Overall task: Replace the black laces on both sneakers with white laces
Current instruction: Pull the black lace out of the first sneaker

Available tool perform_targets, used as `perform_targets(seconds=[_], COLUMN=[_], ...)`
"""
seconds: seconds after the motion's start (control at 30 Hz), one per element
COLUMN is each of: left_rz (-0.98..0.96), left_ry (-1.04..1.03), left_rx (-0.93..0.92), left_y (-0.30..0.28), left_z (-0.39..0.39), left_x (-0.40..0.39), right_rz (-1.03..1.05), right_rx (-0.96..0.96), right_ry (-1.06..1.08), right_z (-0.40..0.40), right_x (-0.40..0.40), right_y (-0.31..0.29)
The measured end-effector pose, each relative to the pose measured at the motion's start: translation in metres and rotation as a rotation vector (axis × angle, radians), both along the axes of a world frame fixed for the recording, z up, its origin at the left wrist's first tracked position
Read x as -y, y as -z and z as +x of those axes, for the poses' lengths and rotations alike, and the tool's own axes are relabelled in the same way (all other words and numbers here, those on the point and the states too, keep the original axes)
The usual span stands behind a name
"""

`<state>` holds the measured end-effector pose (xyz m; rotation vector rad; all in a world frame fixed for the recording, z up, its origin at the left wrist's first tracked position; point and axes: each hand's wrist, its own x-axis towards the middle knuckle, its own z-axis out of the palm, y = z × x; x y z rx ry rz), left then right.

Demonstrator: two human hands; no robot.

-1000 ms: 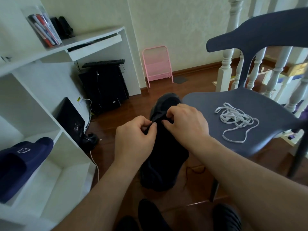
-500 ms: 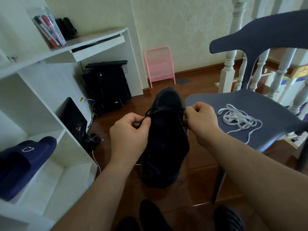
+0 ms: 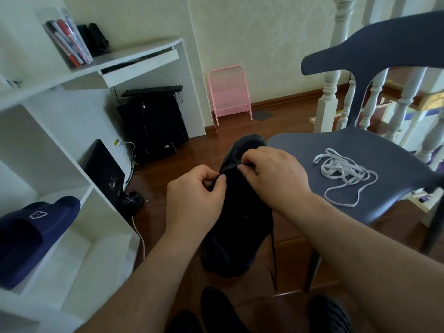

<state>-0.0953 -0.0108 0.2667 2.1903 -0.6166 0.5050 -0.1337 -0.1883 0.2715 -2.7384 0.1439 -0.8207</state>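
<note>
- Since half a second ago, both hands are coming back together over the shoe, and the right hand is now reaching to the far part of the lace rows.
- The left hand is pinching a bit of the black lace between thumb and finger, probably to keep it tight while the other hand is working.
- The right hand is curling its fingertips down onto the shoe top, picking at the lace there; I think it is pulling the lace out of a hole.
- The black sneaker is being held up in the middle, toe pointing far away, so the lace rows are facing the person.
- One loose lace end is hanging down on the near right side of the shoe.
- The white laces are lying in a loose pile on the seat of the blue chair, to the right, near enough to grab later.
</note>
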Motion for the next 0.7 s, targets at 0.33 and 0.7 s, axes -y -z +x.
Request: perform_targets(seconds=[0.33, 0.7], left_rz=[-0.044, 0.017], left_ry=[-0.108, -0.052], left_rx=[-0.049, -0.014], left_y=[-0.006, -0.004], left_z=[0.016, 0.008], left_x=[-0.011, -0.006], right_rz=[1.196, 0.176], right_rx=[0.051, -0.058], right_ry=[0.250, -0.001], right_z=[0.015, 0.003], right_x=[0.042, 0.002], right_y=[0.028, 0.000])
